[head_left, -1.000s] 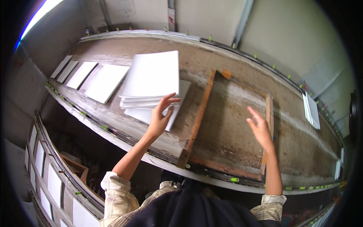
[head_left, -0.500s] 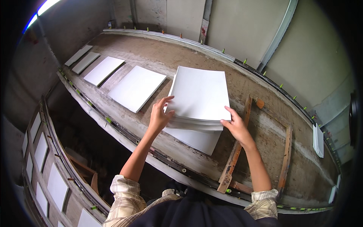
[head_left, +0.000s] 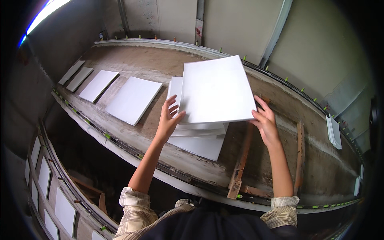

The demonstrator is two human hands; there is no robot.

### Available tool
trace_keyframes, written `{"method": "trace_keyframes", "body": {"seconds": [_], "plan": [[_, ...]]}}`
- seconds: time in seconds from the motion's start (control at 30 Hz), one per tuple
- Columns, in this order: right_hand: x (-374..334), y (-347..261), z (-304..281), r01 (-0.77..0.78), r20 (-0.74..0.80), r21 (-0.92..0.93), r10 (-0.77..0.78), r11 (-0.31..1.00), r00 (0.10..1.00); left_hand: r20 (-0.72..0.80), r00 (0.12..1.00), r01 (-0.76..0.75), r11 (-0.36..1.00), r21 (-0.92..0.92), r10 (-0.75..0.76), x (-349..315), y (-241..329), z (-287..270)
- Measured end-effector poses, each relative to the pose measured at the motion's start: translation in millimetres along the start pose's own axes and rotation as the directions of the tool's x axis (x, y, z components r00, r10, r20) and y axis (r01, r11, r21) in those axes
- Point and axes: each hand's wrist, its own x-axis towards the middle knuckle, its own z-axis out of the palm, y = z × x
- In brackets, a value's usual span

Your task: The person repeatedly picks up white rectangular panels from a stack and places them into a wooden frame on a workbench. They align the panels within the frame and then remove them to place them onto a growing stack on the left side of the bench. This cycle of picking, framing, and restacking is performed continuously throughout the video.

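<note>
A large white sheet (head_left: 218,90), perhaps several layers thick, is raised and tilted above a pile of white sheets (head_left: 200,131). My right hand (head_left: 265,121) pinches its near right corner, the thumb in front and the fingers along the side edge. At the near left corner, my left hand (head_left: 169,120) has its thumb against the sheet, its other fingers curved and spread beside the left edge. Beneath the raised sheet the pile is uneven, with edges showing at the left and the near side. Most of the pile's top is hidden.
The pile lies on a long, stained table (head_left: 132,60) with clips along its rails. Several white sheets (head_left: 134,100) lie in a row to the left. A wooden frame (head_left: 240,168) is at the right, beyond it another white stack (head_left: 333,132). A second table (head_left: 82,224) stands lower left.
The top sheet has come up off the pile, shifting right and tilting. My right hand has moved up and right with it. The view has turned slightly.
</note>
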Motion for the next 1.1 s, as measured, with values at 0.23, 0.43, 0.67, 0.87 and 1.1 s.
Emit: {"method": "trace_keyframes", "body": {"seconds": [0.23, 0.43, 0.67, 0.87, 1.1], "plan": [[-80, -13, -131, -0.072, -0.075, -0.018, 0.070, 0.997, 0.995, 0.365, 0.930, 0.037, 0.970, -0.240, 0.055, -34, 53, 114], [-110, 42, -256, -0.081, -0.361, -0.011, 0.072, 0.997, 0.930, 0.628, 0.775, -0.123, 0.992, 0.038, 0.072, -97, 34, 223], [-137, 101, -312, -0.317, -0.487, 0.041, 0.296, 0.948, 0.822, 0.596, 0.795, -0.519, 0.635, 0.572, 0.113, -114, -9, 244], [-128, 131, -303, -0.263, -0.472, 0.005, 0.234, 0.965, 0.850, 0.568, 0.797, -0.600, 0.379, 0.704, 0.207, -124, -14, 266], [-126, 137, -298, -0.302, -0.496, -0.036, 0.246, 0.953, 0.833, 0.486, 0.844, -0.529, 0.493, 0.691, 0.225, -119, -25, 275]]}}
